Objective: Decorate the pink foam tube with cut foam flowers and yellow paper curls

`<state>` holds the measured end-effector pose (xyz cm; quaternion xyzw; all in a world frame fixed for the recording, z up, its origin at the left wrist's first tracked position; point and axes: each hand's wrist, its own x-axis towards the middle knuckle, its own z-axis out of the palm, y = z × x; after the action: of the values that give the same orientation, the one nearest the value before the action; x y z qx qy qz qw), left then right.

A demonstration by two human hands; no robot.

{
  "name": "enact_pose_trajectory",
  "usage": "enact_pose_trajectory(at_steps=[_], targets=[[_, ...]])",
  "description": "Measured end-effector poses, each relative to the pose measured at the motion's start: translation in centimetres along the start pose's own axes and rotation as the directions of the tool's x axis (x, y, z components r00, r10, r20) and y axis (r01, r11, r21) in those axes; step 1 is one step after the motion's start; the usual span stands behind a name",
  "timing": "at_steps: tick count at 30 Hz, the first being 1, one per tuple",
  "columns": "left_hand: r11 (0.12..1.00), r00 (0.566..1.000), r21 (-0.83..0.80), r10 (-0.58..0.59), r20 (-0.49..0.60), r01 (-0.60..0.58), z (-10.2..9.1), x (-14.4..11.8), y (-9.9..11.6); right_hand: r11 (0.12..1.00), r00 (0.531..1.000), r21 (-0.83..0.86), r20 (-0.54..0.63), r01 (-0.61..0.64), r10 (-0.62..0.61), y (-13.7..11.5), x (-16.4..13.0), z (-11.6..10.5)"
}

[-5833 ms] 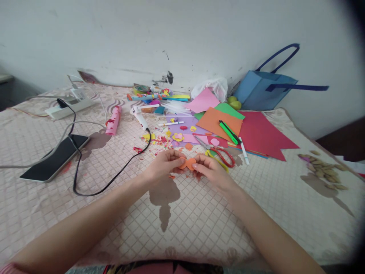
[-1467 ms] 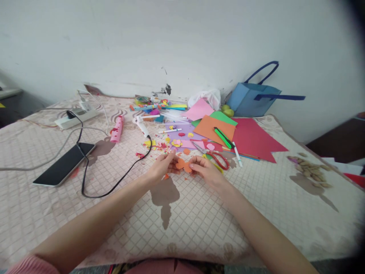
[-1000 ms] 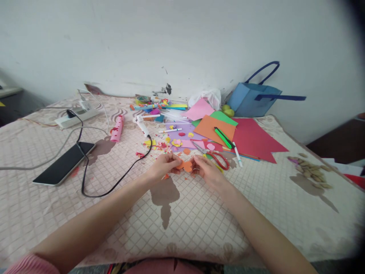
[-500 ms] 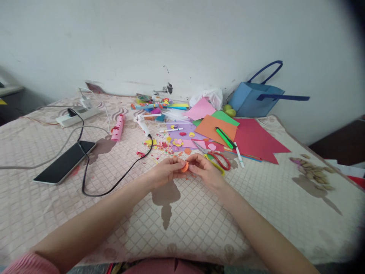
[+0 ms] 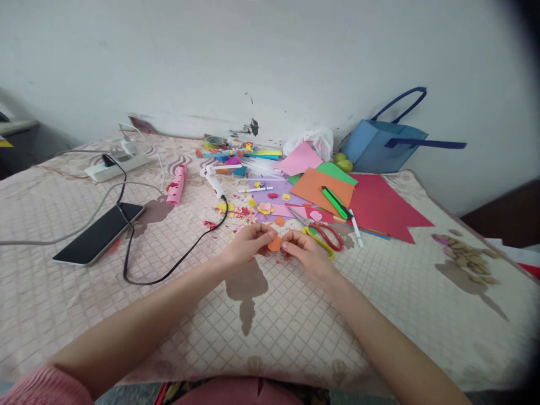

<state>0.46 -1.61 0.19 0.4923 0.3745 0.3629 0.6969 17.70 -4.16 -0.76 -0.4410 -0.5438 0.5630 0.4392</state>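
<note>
Near the middle of the frame, the left hand [image 5: 247, 243] and right hand [image 5: 304, 253] meet over the quilt [image 5: 295, 326], fingers curled in. Both pinch a small orange cutout [image 5: 274, 244] between thumb and fingertips, one at each side. Just right of the right hand lie scissors [image 5: 327, 235]; paper scraps [image 5: 240, 211] sit just above the left.

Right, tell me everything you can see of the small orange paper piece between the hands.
The orange paper piece is a small, rounded cut-out that looks like thin craft paper or foam, plain and unmarked. It is pinched between the fingertips of the left hand and the right hand, just above the quilted cover. Fingers hide its edges, so its full outline cannot be told.
</note>
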Motion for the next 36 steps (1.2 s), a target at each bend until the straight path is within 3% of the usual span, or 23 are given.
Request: enact_pose_trajectory(at_steps=[4,17,25,36], targets=[[0.993,0.998,-0.103,-0.06,0.02,0.062,-0.09,0.13,-0.15,0.999,0.999,0.051,-0.045,0.004,-0.002,0.18,0.05,-0.09],[0.981,0.993,0.181,0.048,0.105,-0.067,-0.37,0.02,0.08,0.997,1.0,0.081,0.013,-0.02,0.019,-0.03,-0.2,0.13],[0.988,0.999,0.148,0.042,-0.005,-0.041,0.06,-0.43,0.46,0.998,0.999,0.041,-0.032,-0.042,0.043,0.19,-0.05,0.11],[0.985,0.994,0.174,-0.028,0.105,0.009,-0.22,-0.24,0.29,0.997,1.0,0.067,-0.001,-0.028,0.028,-0.17,-0.22,-0.1]])
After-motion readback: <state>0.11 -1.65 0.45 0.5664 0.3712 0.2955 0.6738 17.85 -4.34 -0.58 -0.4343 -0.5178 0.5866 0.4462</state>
